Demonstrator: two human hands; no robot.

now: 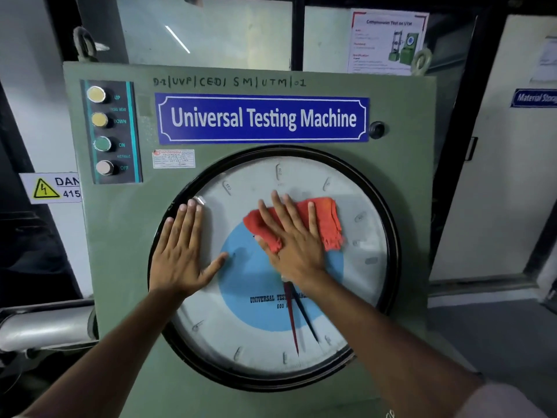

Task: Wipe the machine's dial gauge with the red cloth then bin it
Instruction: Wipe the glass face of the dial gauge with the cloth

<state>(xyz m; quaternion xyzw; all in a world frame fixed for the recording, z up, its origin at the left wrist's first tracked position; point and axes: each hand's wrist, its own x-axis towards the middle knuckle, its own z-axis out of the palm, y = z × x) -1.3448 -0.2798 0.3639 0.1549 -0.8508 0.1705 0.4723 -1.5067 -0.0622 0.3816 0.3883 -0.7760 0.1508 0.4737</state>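
Observation:
The round dial gauge (355,291) with a black rim, white face and blue centre fills the lower front of the green machine (120,251). My right hand (292,239) lies flat on the red cloth (325,218), pressing it against the glass just above the gauge's centre. Fingers spread, my left hand (184,251) rests flat on the gauge's left edge and holds nothing. A red and a black pointer hang down below my right wrist. No bin is in view.
A panel with four push buttons (102,131) sits at the machine's upper left, beside a blue "Universal Testing Machine" sign (262,118). A danger sign (51,188) and a metal pipe (45,327) are to the left. A door (497,176) stands to the right.

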